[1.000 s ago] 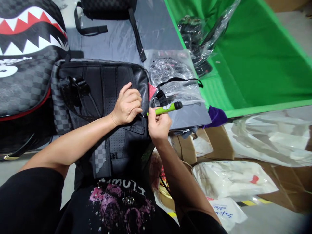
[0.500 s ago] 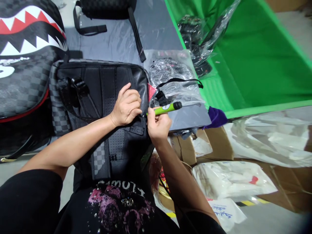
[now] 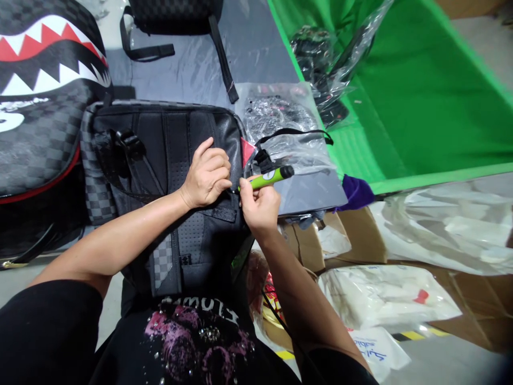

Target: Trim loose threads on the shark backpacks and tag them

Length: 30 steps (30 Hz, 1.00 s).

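Note:
A black backpack (image 3: 192,128) with grey checkered sides lies straps up at the table's near edge. My right hand (image 3: 259,202) grips a green pen-like tool (image 3: 269,177) with a black end, its tip against the bag's right side. Close beside the tip, my left hand (image 3: 208,174) rests on the bag with its fingers curled, and what they pinch, if anything, is too hidden to make out. A red triangular patch (image 3: 247,151) shows on the bag's right edge, just above my right hand.
A large shark-mouth backpack (image 3: 48,123) stands at the left. Another bag (image 3: 176,16) lies at the back of the grey table (image 3: 256,48). Plastic-wrapped goods (image 3: 280,117) lie right, beside a green fabric bin (image 3: 409,107). Cardboard and plastic packages (image 3: 388,294) are on the floor.
The green tool has tilted slightly and shifted a little left with my right hand. My left hand has barely moved.

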Tool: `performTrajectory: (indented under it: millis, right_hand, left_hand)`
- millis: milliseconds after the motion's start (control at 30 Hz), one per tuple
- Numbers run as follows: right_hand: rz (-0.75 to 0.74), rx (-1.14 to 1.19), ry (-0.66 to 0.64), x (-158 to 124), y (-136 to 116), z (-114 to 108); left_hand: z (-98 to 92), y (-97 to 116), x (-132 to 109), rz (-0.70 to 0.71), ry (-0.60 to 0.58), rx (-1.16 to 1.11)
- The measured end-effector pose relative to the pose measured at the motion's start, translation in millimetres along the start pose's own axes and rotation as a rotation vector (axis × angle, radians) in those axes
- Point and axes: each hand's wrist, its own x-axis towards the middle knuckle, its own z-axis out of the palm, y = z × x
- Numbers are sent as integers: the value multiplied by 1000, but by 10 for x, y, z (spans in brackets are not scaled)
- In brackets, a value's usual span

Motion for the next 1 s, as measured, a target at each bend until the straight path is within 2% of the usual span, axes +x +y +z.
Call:
performTrajectory:
  millis: [67,300,400,500,533,600,700,733,767,833,933,1000]
  right_hand:
    - [8,7,19,0,5,-2]
    - [5,7,9,0,8,-9]
    - [34,28,18,-4,50,-43]
    - [8,75,76,-121,109,-123]
    - [-62,61,63,-207,126,-158]
    - [-293,-19,-40,-449,146,-231]
    - [-673,-66,-353,-872,148,-320]
    - [-739,-43,-414,-981,146,-340]
    - [-748,-18,-419,-1055,144,-354]
    - [-629,5,-279,-1084,141,-368]
    - [-248,53,-37,-903,124,-370]
    - [-22,127,13,-750,111,-366]
  left_hand:
    - [-3,2,2,-8,-10,20]
    - [-5,11,21,76,83,-5]
    - [-5,15,23,62,55,16]
    - [-30,22,41,31,-47,51]
    - [-48,23,53,28,-95,59]
    - [-96,23,85,39,-193,58]
    - [-176,18,145,63,-307,42]
    - [-198,16,165,70,-333,43]
    - [-218,15,183,78,-353,48]
    - [-248,19,214,90,-380,73]
    - [-291,54,242,100,-409,114]
    - [-324,104,244,103,-434,134]
